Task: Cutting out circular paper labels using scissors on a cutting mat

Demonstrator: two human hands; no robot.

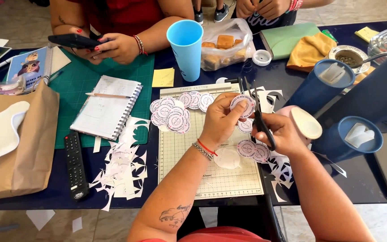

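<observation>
At the centre of the frame a heap of cut round labels, white with pink rims, lies on the upper left of the pale gridded paper cutter board; two more round labels sit just right of centre, under your right wrist. A clear plastic bag of biscuits rests at the top centre beside a light blue cup, with a yellow sticky note below the cup. Your left hand is closed, pinching one round label between thumb and fingers, just above the board. Your right hand is clenched around black scissors, their blades pointing up beside that label. White paper scraps spread at the lower left by a black remote control, and more lie at the lower right. The table's near edge runs along the bottom; two dark blue cups crowd the right side. Across the table, another person's hands hold a dark phone.
</observation>
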